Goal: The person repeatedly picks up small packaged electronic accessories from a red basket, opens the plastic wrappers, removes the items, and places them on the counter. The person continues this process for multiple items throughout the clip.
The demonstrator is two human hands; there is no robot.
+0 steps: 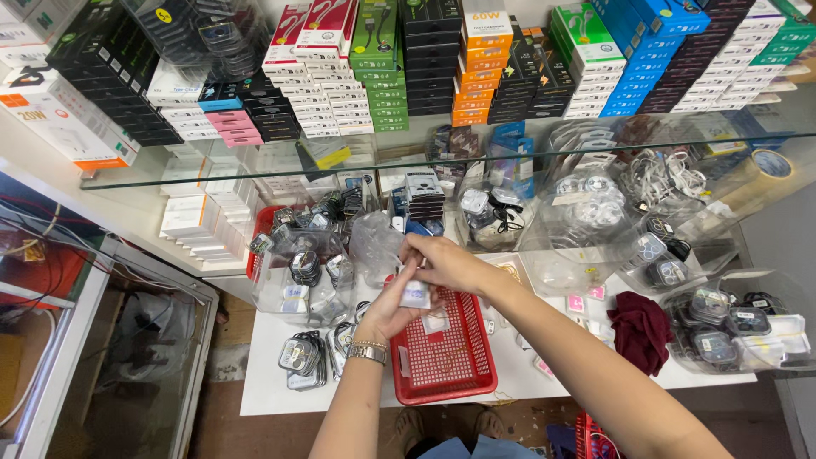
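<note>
Currently I am holding one small clear packet (416, 295) over the red basket (459, 374), and both hands are sharing it. My left hand (389, 313) is cupping it from below, thumb and fingers closed on its lower edge, probably to steady it, while my right hand (442, 262) is pinching its top edge from above, as if working at the flap. The packet is sitting between my palms, clear of the basket, which is resting on the white table (272, 382); I judge that anything dropping would be caught there. Beside the basket on my left, round clear cases (299, 355) are lying in a loose heap, within reach. On my right, a dark red cloth (639, 330) is lying bunched, and clear bags of similar cases (722, 327) are sitting near the table's edge. Above, a glass shelf (212, 174) is carrying stacked flat boxes sorted by colour: black, white and pink at my left, green (387, 98) and orange (481, 72) in the middle, blue (642, 76) and dark ones at my right. A white box with orange trim (64, 119) is lying tilted at the far left.
</note>
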